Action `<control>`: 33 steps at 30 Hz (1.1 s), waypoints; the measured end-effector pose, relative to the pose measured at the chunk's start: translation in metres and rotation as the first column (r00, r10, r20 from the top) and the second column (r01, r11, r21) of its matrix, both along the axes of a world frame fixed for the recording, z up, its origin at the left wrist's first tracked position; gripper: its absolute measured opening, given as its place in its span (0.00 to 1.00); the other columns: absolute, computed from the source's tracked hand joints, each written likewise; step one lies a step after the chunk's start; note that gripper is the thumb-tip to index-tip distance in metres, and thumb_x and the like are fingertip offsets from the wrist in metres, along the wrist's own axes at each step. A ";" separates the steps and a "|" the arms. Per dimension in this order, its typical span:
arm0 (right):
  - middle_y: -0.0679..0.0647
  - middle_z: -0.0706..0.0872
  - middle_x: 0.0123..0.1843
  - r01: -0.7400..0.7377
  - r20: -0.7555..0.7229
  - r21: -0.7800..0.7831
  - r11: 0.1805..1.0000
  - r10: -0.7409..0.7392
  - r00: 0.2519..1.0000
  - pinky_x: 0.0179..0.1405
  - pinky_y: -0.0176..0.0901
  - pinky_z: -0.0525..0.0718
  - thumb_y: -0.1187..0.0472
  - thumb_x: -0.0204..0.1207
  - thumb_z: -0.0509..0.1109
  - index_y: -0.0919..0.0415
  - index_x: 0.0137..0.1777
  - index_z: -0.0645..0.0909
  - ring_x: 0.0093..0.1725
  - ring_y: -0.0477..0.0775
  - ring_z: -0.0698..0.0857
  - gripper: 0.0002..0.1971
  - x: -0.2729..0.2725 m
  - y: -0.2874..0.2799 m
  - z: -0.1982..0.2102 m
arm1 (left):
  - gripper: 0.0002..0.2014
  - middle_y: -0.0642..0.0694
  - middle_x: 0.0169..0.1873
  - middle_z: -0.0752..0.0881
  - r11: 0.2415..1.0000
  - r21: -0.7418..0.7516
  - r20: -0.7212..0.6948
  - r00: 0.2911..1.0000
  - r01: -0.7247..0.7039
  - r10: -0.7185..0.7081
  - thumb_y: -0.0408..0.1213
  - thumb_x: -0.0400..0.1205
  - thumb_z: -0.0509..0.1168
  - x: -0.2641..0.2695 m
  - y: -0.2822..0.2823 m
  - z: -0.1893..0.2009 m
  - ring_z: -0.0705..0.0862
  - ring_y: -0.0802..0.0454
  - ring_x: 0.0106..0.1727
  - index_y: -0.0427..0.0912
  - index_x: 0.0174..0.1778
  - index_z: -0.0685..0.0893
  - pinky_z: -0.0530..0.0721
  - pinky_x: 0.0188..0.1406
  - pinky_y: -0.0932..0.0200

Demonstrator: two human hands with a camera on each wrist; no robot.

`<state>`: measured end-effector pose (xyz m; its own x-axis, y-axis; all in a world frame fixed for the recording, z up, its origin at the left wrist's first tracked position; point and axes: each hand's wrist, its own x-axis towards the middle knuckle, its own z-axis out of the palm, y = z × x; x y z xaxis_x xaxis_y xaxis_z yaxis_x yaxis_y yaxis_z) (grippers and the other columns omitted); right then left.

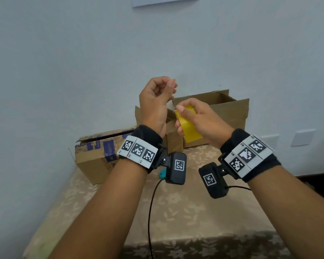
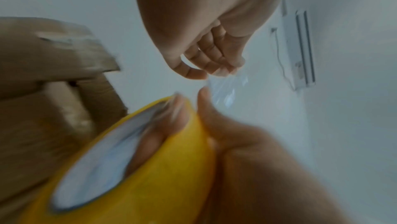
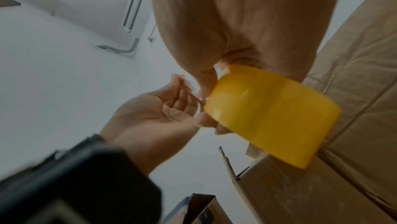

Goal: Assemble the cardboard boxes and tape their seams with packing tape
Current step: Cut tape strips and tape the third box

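Two bare hands are raised above the table, working one roll of yellow packing tape (image 1: 187, 126). That roll is a broad yellow ring with a pale inner core, held in the air in front of the boxes and touching none of them. The right hand (image 1: 200, 120) grips it, fingers curled through the core and thumb lying over the outer face. A short clear strip of tape (image 2: 227, 88) runs from the roll up to the left hand (image 1: 155, 101), whose thumb and fingertips (image 2: 223, 71) pinch its free end just above the roll; the other fingers are loosely curled. Both wrist views are blurred, so where the strip leaves the roll cannot be told. Three cardboard boxes stand on the beige floral tablecloth (image 1: 176, 212) against the pale wall. One large plain brown box (image 1: 230, 113) at the rear right has its top flaps standing open; its contents are hidden. One smaller brown box (image 1: 173, 137) stands just before it, largely behind the hands. One brown box with blue printing (image 1: 95, 156) lies at the left, its top flap slightly ajar, interior not visible. Something small and teal (image 1: 162, 173) shows on the cloth behind the left wrist camera.
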<state>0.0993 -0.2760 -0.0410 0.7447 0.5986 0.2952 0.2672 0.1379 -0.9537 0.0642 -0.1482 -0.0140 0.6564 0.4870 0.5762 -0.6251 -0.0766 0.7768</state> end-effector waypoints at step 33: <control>0.75 0.90 0.57 -0.165 -0.212 0.092 0.982 0.182 0.960 0.43 0.47 0.92 0.73 0.82 0.71 0.67 0.68 0.81 0.48 0.63 0.95 0.15 0.008 -0.008 -0.009 | 0.15 0.45 0.27 0.82 0.831 0.548 -0.441 0.810 -0.097 0.386 0.43 0.84 0.61 -0.045 0.031 0.018 0.78 0.48 0.24 0.41 0.33 0.79 0.77 0.28 0.57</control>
<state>0.1069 -0.2839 -0.0502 0.6825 0.7073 0.1845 0.0195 0.2347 -0.9719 0.0193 -0.1175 0.0042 0.8174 0.4269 0.3867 -0.0496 -0.6167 0.7857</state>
